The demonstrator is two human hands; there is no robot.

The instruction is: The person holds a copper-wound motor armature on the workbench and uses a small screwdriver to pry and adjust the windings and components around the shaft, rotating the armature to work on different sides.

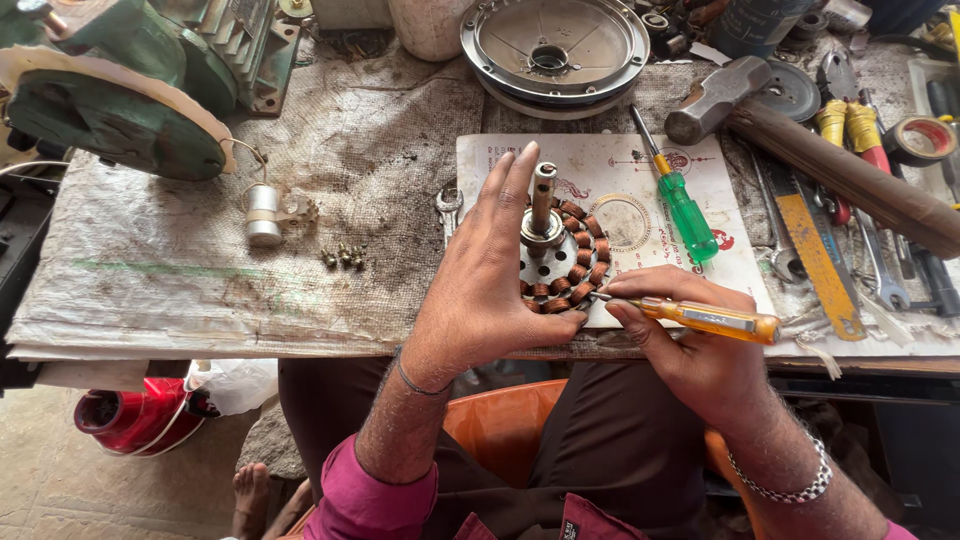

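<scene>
- Centre of the frame: a fan stator (570,262) — a ring of copper-coloured windings around a perforated metal hub with an upright steel shaft — stands on a printed white sheet (700,175) near the front edge of the desk (180,260).
- Left hand (480,290): fingers extended and held together, palm against the left side of the stator, thumb curled under its near edge; its grip is a flat brace rather than a closed fist.
- Right hand (690,340): grip pressed together, thumb and forefinger pinching a yellow-handled screwdriver (710,320) whose tip touches the lower right windings.
- Just right of the stator, on the same sheet: a green-handled screwdriver (685,215), lying diagonally with its blade toward the top of the frame.
- Top centre: a round metal fan cover (590,50), dish side up, beyond the sheet.
- Upper right: a hammer (800,140) with a brown wooden handle, running diagonally down toward the right edge; below it a flat yellow tool, spanners (885,270) and yellow-and-red-handled pliers (850,130); a roll of tape (922,138) lies at the far right edge.
- Upper left: a green motor housing (130,90) at the desk's far corner.
- Left of centre: a small white cylindrical capacitor (263,213) and, near it, a cluster of small screws (343,257) — both well apart from the hands.
- Lower left, on the floor: a red object (130,420) beside a white plastic bag.
</scene>
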